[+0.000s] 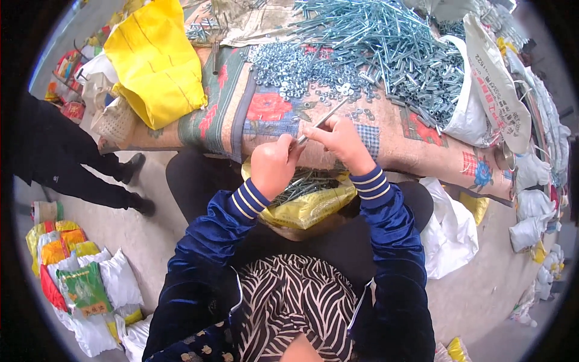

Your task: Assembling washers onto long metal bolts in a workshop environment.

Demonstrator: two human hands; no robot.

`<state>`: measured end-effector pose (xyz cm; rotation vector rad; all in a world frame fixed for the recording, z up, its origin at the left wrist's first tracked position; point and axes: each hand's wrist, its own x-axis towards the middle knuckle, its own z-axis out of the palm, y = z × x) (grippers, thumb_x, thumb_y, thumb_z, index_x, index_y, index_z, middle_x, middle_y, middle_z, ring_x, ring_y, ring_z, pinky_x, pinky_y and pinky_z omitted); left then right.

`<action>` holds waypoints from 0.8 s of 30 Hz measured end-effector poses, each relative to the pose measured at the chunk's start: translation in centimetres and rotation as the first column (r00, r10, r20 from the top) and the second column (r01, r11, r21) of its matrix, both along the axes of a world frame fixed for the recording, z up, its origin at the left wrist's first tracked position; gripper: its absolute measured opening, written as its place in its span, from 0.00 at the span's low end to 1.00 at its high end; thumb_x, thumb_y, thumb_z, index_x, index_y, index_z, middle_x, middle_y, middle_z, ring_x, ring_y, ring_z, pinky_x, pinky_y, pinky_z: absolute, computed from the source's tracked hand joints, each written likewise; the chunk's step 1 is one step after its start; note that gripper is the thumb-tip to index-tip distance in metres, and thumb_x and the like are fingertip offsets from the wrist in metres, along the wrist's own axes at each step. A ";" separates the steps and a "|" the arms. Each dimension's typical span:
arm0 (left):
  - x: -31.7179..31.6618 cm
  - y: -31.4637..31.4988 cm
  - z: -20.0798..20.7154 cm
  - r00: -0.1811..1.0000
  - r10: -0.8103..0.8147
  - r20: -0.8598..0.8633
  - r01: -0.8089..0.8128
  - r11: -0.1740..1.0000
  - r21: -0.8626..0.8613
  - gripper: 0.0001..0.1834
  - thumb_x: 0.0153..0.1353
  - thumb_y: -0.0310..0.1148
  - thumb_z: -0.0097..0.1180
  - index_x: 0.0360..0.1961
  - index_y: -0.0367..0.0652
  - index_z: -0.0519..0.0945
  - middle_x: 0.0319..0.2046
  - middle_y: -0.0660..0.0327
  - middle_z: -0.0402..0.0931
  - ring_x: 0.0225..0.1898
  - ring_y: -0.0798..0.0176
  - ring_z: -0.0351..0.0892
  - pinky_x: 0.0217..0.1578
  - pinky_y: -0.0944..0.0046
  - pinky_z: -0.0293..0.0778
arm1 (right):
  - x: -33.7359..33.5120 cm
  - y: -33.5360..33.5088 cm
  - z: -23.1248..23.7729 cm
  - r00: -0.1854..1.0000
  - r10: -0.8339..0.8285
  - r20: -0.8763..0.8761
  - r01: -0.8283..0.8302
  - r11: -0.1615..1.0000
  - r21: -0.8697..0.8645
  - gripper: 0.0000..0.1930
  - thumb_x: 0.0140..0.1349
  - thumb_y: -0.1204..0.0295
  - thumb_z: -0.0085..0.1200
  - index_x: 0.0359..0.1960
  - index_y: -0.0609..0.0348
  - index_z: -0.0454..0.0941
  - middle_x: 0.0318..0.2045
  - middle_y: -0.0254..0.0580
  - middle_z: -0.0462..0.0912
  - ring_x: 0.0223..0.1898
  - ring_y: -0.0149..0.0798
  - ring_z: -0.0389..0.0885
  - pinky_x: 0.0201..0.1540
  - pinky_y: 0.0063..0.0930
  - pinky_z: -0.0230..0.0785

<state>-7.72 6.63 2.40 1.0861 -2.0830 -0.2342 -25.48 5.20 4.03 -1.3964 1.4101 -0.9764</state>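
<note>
Both my hands are closed on one slim silvery metal rod (333,112), which slants up and to the right over the table's near edge. My left hand (273,166) is curled around its lower end. My right hand (344,143) pinches it just above, with thumb and fingers. Whether a nut or sleeve sits on the rod inside my fingers is hidden. Below my hands, an open yellow sack (313,208) between my legs holds many similar rods (303,186). Beyond them, loose nuts and washers (283,69) are spread on the patterned cloth (265,123).
A large heap of metal rods (368,30) lies at the back. Short metal sleeves (425,84) spill from a white sack (467,99). A yellow bag (157,63) covers the left side. Another person's dark-clad legs (90,160) stand left, near filled bags (87,286).
</note>
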 end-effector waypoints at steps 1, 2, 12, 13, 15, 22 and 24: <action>0.1 -0.2 -0.2 1.000 0.007 -0.021 -0.006 1.000 0.023 0.11 0.54 0.34 0.61 0.27 0.40 0.72 0.17 0.50 0.74 0.20 0.46 0.76 0.21 0.52 0.68 | 0.3 -0.2 -0.4 0.996 -0.022 -0.082 0.015 0.996 -0.091 0.18 0.51 0.59 0.63 0.26 0.66 0.81 0.19 0.40 0.80 0.20 0.31 0.77 0.25 0.27 0.68; 0.4 -0.2 -0.1 1.000 0.004 -0.024 -0.003 1.000 0.018 0.11 0.54 0.34 0.61 0.27 0.40 0.72 0.17 0.50 0.74 0.20 0.46 0.76 0.21 0.52 0.68 | 0.5 -0.2 -0.7 0.986 -0.052 -0.161 0.022 0.983 -0.182 0.19 0.50 0.58 0.63 0.25 0.66 0.81 0.19 0.44 0.81 0.20 0.33 0.78 0.25 0.29 0.69; 6.7 -4.9 2.9 0.947 -0.197 -0.253 0.319 0.494 0.809 0.10 0.58 0.31 0.58 0.34 0.34 0.74 0.21 0.60 0.76 0.20 0.70 0.76 0.20 0.70 0.72 | 2.0 2.7 -0.2 0.757 0.315 -0.572 -0.514 0.828 -0.224 0.13 0.50 0.64 0.62 0.32 0.61 0.80 0.19 0.44 0.77 0.23 0.44 0.77 0.26 0.35 0.67; 6.7 -5.0 3.0 0.949 -0.178 -0.261 0.316 0.509 0.801 0.09 0.60 0.30 0.56 0.34 0.34 0.74 0.21 0.60 0.76 0.20 0.70 0.77 0.21 0.70 0.72 | 1.8 2.5 -0.1 0.788 0.280 -0.548 -0.462 0.857 -0.227 0.13 0.50 0.65 0.62 0.33 0.61 0.79 0.19 0.44 0.77 0.22 0.44 0.77 0.26 0.34 0.68; 6.6 -5.3 3.4 0.947 -0.133 -0.293 0.317 0.538 0.781 0.08 0.62 0.30 0.54 0.33 0.34 0.74 0.21 0.61 0.76 0.20 0.70 0.77 0.21 0.70 0.72 | 1.3 2.1 0.5 0.846 0.235 -0.478 -0.366 0.909 -0.201 0.13 0.50 0.66 0.62 0.34 0.60 0.79 0.20 0.44 0.77 0.22 0.43 0.77 0.27 0.32 0.68; 4.9 -13.7 2.4 0.971 -0.086 -0.225 0.198 0.818 0.540 0.10 0.59 0.33 0.55 0.35 0.36 0.75 0.21 0.55 0.77 0.22 0.61 0.78 0.24 0.64 0.73 | -0.9 1.6 1.7 0.823 0.302 -0.482 -0.469 0.839 -0.277 0.12 0.52 0.68 0.61 0.34 0.62 0.78 0.23 0.45 0.77 0.25 0.44 0.77 0.29 0.32 0.69; 2.6 -17.5 4.0 1.000 -0.014 0.004 0.013 0.979 0.206 0.10 0.56 0.33 0.54 0.36 0.38 0.76 0.26 0.49 0.78 0.29 0.50 0.79 0.31 0.56 0.74 | -1.3 1.5 3.2 0.818 0.331 -0.470 -0.479 0.844 -0.241 0.12 0.51 0.67 0.60 0.33 0.62 0.76 0.23 0.46 0.76 0.27 0.50 0.77 0.30 0.39 0.68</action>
